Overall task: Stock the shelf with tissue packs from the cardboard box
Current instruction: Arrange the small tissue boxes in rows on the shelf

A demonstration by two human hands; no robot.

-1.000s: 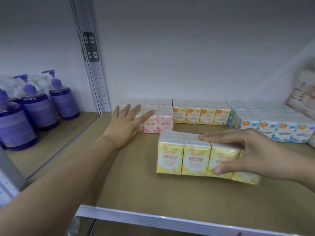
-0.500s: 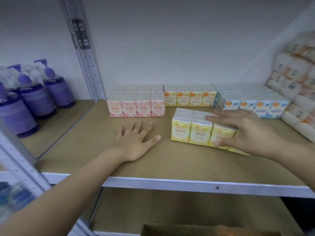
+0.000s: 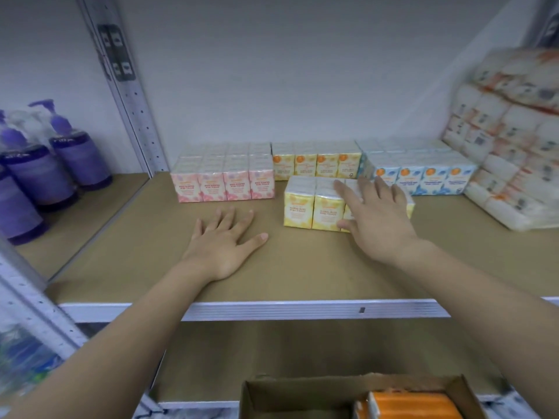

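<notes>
Right hand [image 3: 375,219] lies on the yellow plastic-wrapped block of mini tissue packs [image 3: 313,207], fingers straight along its top and thumb against its front face: seating it, by the look of it. Just beyond the fingertips stands the back row of matching yellow packs [image 3: 316,161]. Left hand [image 3: 225,240] rests flat on the brown board shelf [image 3: 302,267], fingers spread wide, holding nothing. Next call: nudge the block square, then reach to the open cardboard box [image 3: 302,394], where an orange pack [image 3: 414,406] waits.
</notes>
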